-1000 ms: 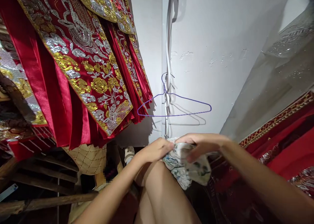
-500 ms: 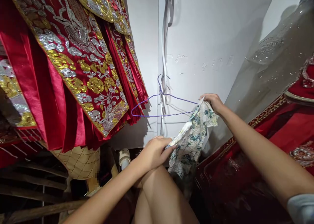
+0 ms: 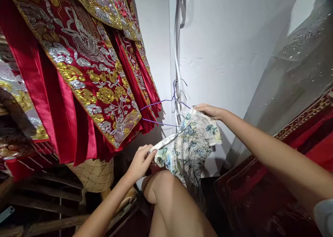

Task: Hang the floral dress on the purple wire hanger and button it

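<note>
A purple wire hanger (image 3: pixel 162 123) hangs by its hook at a white cable or strip on the wall. Its right end is inside a white garment with a blue-green floral print (image 3: pixel 194 140). My right hand (image 3: pixel 208 110) pinches the garment's upper right edge, at the hanger's covered end. Down and to the left, my left hand (image 3: pixel 142 159) grips the left part of the garment's white-trimmed opening, below the hanger's bare left side. The garment's lower part hangs beside my raised knee.
Red costumes with gold and silver sequins (image 3: pixel 104 95) hang at the left, touching or overlapping the hanger's left end. Wooden slats (image 3: pixel 47 195) lie below them. Plastic-covered red items (image 3: pixel 260 192) stand at the right.
The garment has moved left over the hanger's right part and is spread wider. My left hand has moved left, my right hand slightly left. The hanger's left end now meets the red costume.
</note>
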Available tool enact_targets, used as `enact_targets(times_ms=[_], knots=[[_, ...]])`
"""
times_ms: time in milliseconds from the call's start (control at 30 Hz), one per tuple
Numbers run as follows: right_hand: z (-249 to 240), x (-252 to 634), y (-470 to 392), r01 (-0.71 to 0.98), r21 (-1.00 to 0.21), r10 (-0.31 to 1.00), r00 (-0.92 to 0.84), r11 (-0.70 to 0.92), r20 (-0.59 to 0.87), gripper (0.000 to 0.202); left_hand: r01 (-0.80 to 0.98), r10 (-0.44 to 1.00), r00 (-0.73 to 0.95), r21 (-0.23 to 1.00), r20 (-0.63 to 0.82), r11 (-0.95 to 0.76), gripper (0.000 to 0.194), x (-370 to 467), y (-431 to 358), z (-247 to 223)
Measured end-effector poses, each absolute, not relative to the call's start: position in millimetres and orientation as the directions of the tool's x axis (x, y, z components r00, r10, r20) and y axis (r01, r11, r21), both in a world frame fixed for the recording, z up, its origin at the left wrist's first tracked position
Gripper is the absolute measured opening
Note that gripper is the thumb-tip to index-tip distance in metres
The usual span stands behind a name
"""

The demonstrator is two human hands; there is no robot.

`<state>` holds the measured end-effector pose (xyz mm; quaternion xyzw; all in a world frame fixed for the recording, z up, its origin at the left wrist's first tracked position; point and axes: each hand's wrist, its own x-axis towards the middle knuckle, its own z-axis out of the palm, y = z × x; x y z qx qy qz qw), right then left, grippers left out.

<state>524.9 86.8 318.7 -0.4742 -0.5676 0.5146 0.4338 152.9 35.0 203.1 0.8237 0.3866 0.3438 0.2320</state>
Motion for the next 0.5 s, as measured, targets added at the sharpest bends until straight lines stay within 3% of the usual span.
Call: enact_targets(times_ms=[67,100,200,300,500], knots=[[317.3,525.1,79.6,0.046,-0.999,0.981,-0.193,0.022,0.012,0.034,0.593,0.793,0.48,0.527,0.377,-0.609,0.019,145.5,47.9,200.0],[318.3,525.6,76.1,0.021,-0.999,0.978,-0.205,0.028,0.023,0.033,0.61,0.804,0.469,0.524,0.367,-0.595,0.015,143.7,55.4,199.0],[328.0,529.1,68.7,0.005,-0.999,0.971,-0.235,0.036,0.034,0.035,0.556,0.858,0.374,0.655,0.352,-0.511,0.011,147.3,81.2,201.6],[343.7,535.2,67.5,0.094,-0.996,0.972,-0.236,0.011,-0.011,0.04,0.494,0.888,0.236,0.739,0.394,-0.459,0.01,160.1,110.1,212.9],[362.4,545.4,68.8,0.216,-0.97,0.952,-0.258,-0.112,-0.167,0.038,0.346,0.904,-0.18,0.885,0.389,-0.312,0.015,181.2,153.1,227.5]])
